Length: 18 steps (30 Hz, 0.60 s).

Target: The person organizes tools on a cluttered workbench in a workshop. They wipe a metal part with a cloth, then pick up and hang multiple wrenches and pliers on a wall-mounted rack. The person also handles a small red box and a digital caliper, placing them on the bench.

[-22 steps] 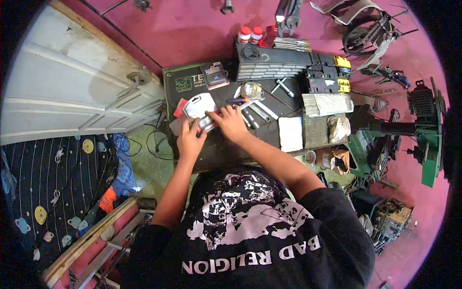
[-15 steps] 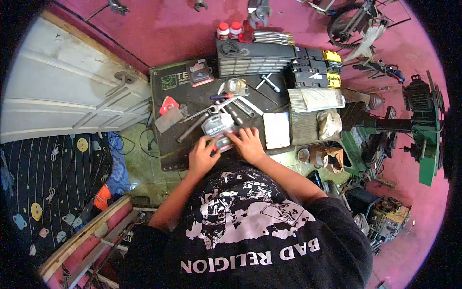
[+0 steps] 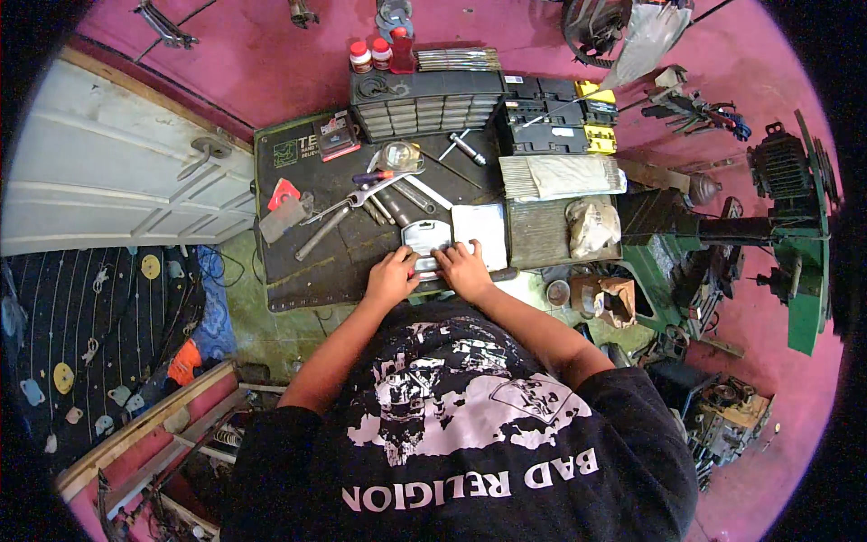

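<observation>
At the near edge of the dark workbench (image 3: pixel 298 294), both my hands hold a pale, silvery flat package (image 3: pixel 426 238) with a rounded top, seemingly a blister pack. My left hand (image 3: pixel 392 276) has its fingers closed on the near left side, where a bit of red shows. Curled over the near right side is my right hand (image 3: pixel 464 273). A white pad (image 3: pixel 486 233) lies just beyond my right fingers. Beyond the package are a combination spanner (image 3: pixel 364 195), a screwdriver (image 3: pixel 371 177) and a round clear container (image 3: pixel 398 155). The package's lower part is partly covered by my fingers.
A small-drawer cabinet (image 3: pixel 429 116) stands at the back, beside black-and-yellow cases (image 3: pixel 547 126). Thin rods (image 3: pixel 528 179) and a crumpled plastic bag (image 3: pixel 593 228) lie at the right. A long-handled tool (image 3: pixel 321 234) and a scraper (image 3: pixel 284 222) sit left. A green machine (image 3: pixel 806 307) stands far right.
The package now shows a plainer, silvery face instead of the printed one with red. It has come nearer the white pad, and both hands still grip it. The whole view has shifted slightly.
</observation>
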Motion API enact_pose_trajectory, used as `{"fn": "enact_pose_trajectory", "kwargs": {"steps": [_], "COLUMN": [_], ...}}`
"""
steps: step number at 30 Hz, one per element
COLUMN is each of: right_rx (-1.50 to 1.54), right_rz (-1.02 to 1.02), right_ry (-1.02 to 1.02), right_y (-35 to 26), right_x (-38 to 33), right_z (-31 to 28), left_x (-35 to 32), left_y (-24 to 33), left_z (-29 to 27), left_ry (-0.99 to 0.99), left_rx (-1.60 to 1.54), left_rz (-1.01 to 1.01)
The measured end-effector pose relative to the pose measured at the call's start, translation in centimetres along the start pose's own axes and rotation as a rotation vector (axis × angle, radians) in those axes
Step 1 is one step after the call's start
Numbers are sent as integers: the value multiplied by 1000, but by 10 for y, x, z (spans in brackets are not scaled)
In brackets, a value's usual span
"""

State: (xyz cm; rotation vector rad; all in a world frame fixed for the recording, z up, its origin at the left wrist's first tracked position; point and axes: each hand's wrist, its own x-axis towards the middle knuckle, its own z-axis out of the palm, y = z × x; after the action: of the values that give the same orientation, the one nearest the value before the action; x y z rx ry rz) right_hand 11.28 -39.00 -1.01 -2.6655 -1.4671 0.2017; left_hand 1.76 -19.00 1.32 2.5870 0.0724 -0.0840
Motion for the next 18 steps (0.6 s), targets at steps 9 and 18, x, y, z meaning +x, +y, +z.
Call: {"fn": "enact_pose_trajectory", "kwargs": {"steps": [9,18], "right_rx": [13,46], "right_rz": [-40,32], "right_ry": [-4,-8], "right_y": [0,-5], "right_x": [1,-1], "right_z": [5,10], "left_x": [-8,-9], "left_y": [1,0], "left_z": [4,2], "left_ry": [-16,-9], "left_rx": [37,60], "left_rz": [-58,-31]}}
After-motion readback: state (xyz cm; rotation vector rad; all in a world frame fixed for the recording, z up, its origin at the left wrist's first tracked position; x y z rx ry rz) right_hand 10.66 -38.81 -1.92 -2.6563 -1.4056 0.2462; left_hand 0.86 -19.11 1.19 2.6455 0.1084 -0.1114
